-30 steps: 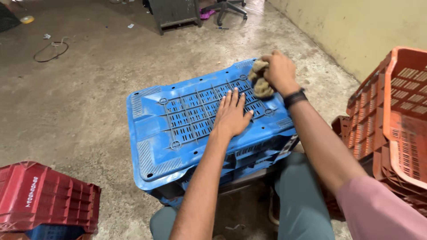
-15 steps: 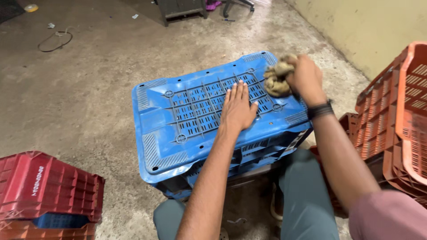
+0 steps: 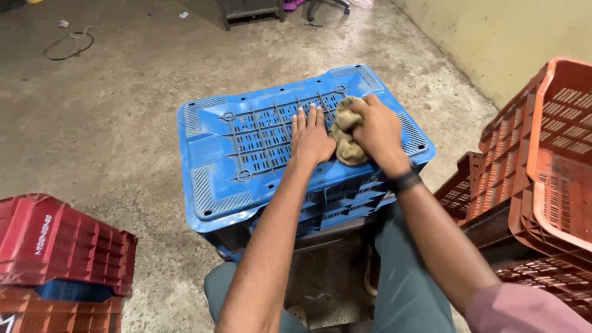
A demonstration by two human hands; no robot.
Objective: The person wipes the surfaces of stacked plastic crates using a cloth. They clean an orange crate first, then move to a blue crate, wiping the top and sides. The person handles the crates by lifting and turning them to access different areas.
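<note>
A blue plastic crate (image 3: 246, 154) lies upside down in front of my knees, its slotted bottom facing up. My left hand (image 3: 310, 139) rests flat on the middle of that bottom, fingers together and pointing away from me. Right beside it, my right hand (image 3: 377, 131) presses a crumpled brownish cloth (image 3: 347, 139) onto the crate's surface; a dark band circles that wrist. The cloth bulges out between the two hands and touches both.
Orange crates (image 3: 542, 160) are stacked tilted at the right, close to my right arm. Red and orange crates (image 3: 55, 246) sit at the lower left. A yellowish wall (image 3: 512, 37) runs along the right. A wire loop (image 3: 69, 46) lies on the concrete floor (image 3: 111, 123) far left.
My right hand has dragged the cloth from the crate's far right corner toward the middle, up against my left hand. The left hand stayed flat on the crate.
</note>
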